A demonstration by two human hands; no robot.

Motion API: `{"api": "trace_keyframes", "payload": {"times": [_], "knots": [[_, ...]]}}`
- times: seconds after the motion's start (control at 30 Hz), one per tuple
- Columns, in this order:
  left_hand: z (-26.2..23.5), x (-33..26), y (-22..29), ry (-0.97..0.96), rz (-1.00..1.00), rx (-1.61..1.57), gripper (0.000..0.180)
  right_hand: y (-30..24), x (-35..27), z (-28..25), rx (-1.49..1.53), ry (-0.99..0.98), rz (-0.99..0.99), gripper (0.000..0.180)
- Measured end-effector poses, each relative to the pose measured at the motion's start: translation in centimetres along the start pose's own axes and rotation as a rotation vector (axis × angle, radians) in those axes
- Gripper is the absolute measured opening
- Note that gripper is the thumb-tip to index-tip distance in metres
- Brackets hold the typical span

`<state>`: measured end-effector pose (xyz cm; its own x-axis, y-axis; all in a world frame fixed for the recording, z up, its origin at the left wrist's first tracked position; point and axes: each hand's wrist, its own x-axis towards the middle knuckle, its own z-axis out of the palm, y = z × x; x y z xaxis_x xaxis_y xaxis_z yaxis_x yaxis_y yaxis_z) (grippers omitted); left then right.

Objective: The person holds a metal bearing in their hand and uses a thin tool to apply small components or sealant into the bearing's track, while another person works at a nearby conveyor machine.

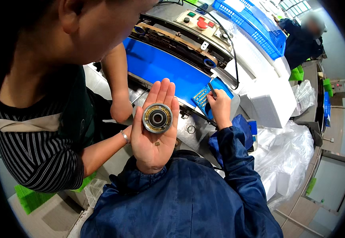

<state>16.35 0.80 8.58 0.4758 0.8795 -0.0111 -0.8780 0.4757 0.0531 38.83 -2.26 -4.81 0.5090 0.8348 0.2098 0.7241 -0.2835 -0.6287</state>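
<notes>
My left hand point(155, 146) lies palm up with its fingers stretched out, carrying a round metal part point(157, 118). The part has a dark centre with a hole and a brass-coloured ring of small segments. Below it, a tiny brass-coloured block point(157, 143) rests on the same palm. To the right, my right hand point(220, 106) is closed round a slim dark tool point(211, 89), perhaps tweezers. It is over a small blue tray point(201, 97) with rows of small brass-coloured pieces. The tool's tip is too small to make out.
A co-worker's braceleted forearm point(101, 155) reaches in from the left, its hand hidden behind mine. Beyond are a blue conveyor belt point(160, 65) and a control panel point(202, 24). White foam blocks point(268, 101) and clear plastic wrap point(285, 154) are at right. A thin black ring point(191, 129) lies nearby.
</notes>
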Motion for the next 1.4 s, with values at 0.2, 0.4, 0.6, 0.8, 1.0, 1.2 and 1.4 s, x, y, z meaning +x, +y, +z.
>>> {"api": "trace_keyframes", "payload": {"times": [0.2, 0.4, 0.6, 0.8, 1.0, 1.2, 1.4], "knots": [[-0.3, -0.3, 0.0, 0.010, -0.019, -0.015, 0.055, -0.4, 0.6, -0.5, -0.118, -0.071, -0.031, 0.012], [-0.3, -0.4, -0.1, 0.024, -0.023, -0.104, 0.054, -1.3, 1.8, -1.2, -0.390, -0.221, -0.209, 0.010], [-0.4, -0.6, -0.2, 0.028, -0.018, -0.020, 0.053, -2.0, 2.8, -1.2, -0.524, -0.333, -0.176, 0.012], [-0.5, -0.6, -0.2, 0.016, -0.028, -0.054, 0.054, -2.0, 2.9, -1.1, -0.540, -0.319, -0.234, 0.008], [-0.1, -0.8, -0.3, 0.088, -0.051, 0.023, 0.054, -1.2, 2.6, -0.8, -0.421, -0.287, -0.215, 0.012], [0.5, -0.3, -0.2, 0.078, -0.131, -0.117, 0.052, -0.3, 3.1, -1.6, -0.015, -0.306, 0.052, 0.019], [1.7, -0.1, -0.4, 0.085, -0.188, -0.197, 0.048, -2.7, 2.5, -4.5, 0.006, -0.018, 0.044, 0.016]]}}
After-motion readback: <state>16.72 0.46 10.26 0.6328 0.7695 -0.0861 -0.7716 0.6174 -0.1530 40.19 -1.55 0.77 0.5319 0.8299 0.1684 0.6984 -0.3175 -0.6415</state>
